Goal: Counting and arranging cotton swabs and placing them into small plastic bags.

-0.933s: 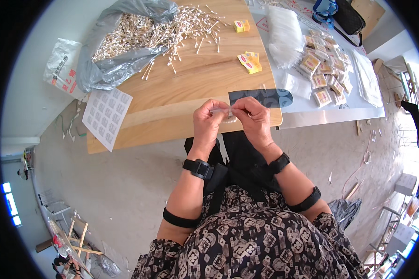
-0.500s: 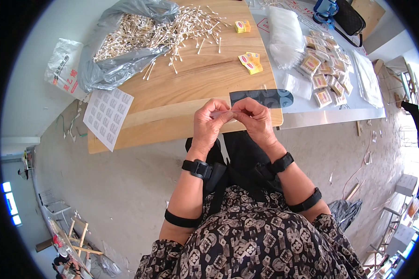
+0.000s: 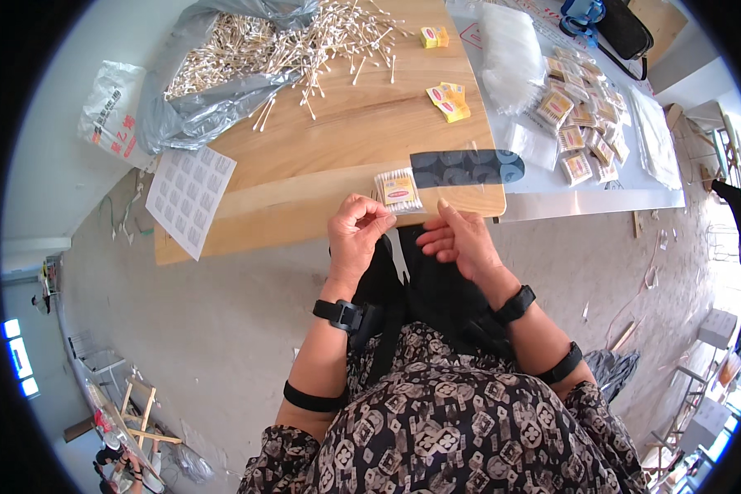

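Note:
A small clear packet of cotton swabs with a yellow card label lies at the table's near edge. My left hand is closed in a pinch at the packet's near corner, thumb against forefinger. To the right, my right hand is open and apart from the packet, its thumb raised and fingers loosely curved. Just beyond it lies a dark strip with round clear stickers, reaching over the table's right edge. Folded yellow cards rest farther back on the wood.
Loose cotton swabs spill from a grey plastic bag at the far left of the wooden table. A printed sheet overhangs its left edge. Finished swab packets and clear bags cover the right-hand surface.
My hands were together, pinching something small over the table edge. Now they are apart, the right one opened and moved right, and the swab packet shows beyond my left fingers.

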The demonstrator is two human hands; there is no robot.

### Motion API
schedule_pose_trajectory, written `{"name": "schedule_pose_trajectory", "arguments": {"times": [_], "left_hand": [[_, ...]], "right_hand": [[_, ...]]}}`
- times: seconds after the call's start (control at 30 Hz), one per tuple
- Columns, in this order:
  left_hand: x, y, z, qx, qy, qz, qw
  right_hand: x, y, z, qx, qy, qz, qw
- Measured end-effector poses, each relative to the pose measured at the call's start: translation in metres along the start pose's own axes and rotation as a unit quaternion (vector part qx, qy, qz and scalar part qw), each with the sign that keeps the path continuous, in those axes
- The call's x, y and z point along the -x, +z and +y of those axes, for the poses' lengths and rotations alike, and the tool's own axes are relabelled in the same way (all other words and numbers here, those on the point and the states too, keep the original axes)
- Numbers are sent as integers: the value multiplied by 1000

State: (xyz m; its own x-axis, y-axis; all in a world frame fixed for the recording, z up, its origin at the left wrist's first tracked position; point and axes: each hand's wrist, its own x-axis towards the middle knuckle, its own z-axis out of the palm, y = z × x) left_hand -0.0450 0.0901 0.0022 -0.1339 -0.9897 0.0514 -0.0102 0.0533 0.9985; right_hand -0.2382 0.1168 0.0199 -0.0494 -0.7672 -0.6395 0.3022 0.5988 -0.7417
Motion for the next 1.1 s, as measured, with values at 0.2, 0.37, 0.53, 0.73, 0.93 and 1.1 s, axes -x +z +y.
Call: {"name": "schedule_pose_trajectory", "arguments": {"times": [0.2,0.37,0.53,0.73,0.93,1.1], "left_hand": [[15,-3,-2,-94,43,0,995],[30,-6,2,50,-123,71,989],[34,-2,1,220,-349,14,911],[31,19,-17,353,-381,42,853],[27,20,-10,339,-388,73,854],[22,8,0,331,-380,84,860]], "right_hand": [[-7,16,6,-86,68,-87,990],[-6,21,20,-101,64,-67,991],[5,31,22,-91,65,-41,993],[2,31,39,-124,92,-47,987],[3,33,36,-150,81,-49,984],[1,29,33,-149,55,-49,986]]}}
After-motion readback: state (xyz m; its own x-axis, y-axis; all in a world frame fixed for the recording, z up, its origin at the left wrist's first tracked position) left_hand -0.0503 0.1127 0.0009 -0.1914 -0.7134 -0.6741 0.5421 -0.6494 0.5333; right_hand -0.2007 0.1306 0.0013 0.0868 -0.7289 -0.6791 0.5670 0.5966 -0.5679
